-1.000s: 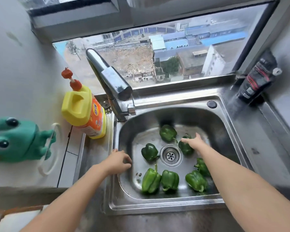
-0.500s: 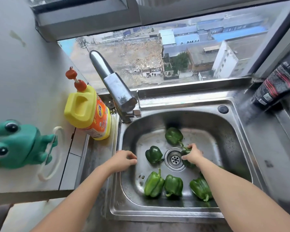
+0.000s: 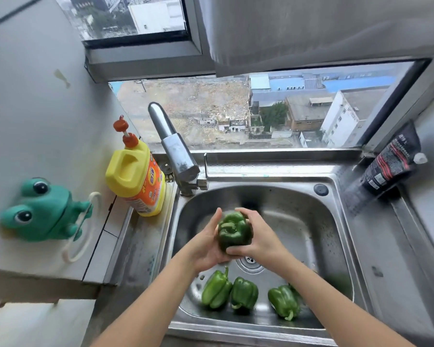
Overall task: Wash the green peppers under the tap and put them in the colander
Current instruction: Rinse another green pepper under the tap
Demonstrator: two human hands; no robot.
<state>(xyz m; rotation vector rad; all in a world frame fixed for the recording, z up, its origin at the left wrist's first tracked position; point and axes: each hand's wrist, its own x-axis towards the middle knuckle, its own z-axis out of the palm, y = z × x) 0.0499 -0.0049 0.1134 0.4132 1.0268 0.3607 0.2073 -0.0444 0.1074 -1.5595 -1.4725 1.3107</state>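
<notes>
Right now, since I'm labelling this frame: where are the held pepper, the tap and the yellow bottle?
held pepper (image 3: 236, 234): head view, its dark top beside the stem.
tap (image 3: 178, 156): head view, the wide lower part of the spout.
yellow bottle (image 3: 147, 189): head view, the orange label.

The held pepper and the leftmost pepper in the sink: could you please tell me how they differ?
The held pepper is dark green; the leftmost pepper is lighter. The held pepper is gripped between the left hand and right hand above the sink; the leftmost pepper lies unheld on its floor. Both are whole green peppers.
</notes>
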